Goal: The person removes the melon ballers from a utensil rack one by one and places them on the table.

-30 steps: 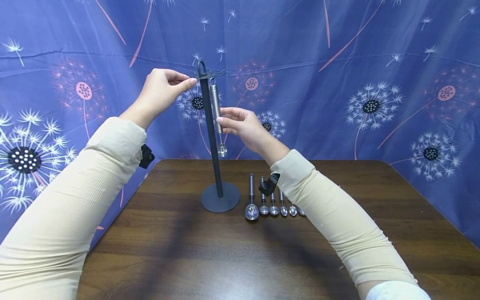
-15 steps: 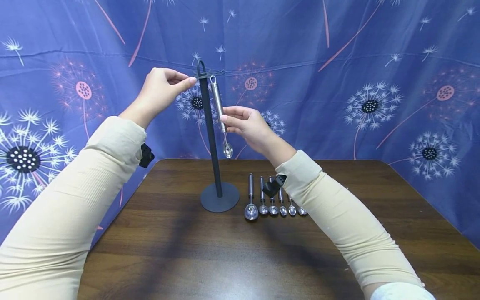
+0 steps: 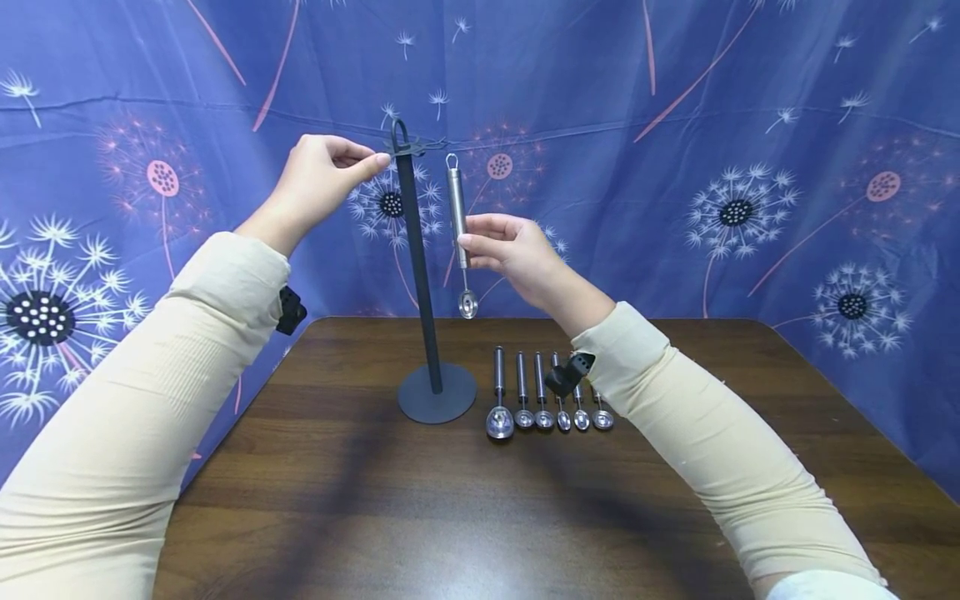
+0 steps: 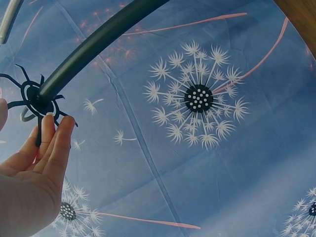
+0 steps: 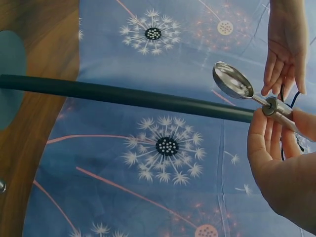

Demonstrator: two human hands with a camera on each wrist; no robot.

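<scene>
A slim metal scoop [image 3: 457, 204] with a round handle, a loop on top and a small oval bowl below hangs nearly upright in my right hand [image 3: 525, 257]. Thumb and fingers pinch its lower handle, beside the dark stand's [image 3: 421, 267] post and apart from it. In the right wrist view the scoop's bowl [image 5: 233, 80] points away from my fingers. My left hand [image 3: 318, 183] pinches one hook of the stand's ring of hooks [image 4: 39, 101] between thumb and fingertips. The ring of curved hooks circles the post's top, under a loop.
The stand's round base [image 3: 437, 393] rests on the brown wooden table [image 3: 375, 508]. Right of it, several metal scoops lie in a row, the leftmost scoop [image 3: 499, 422] being the largest. A blue dandelion-print cloth [image 3: 630, 217] hangs behind the table.
My right hand has drawn the scoop to the right, off from beside the hooks, its loop now apart from them. My left hand stays at the hook.
</scene>
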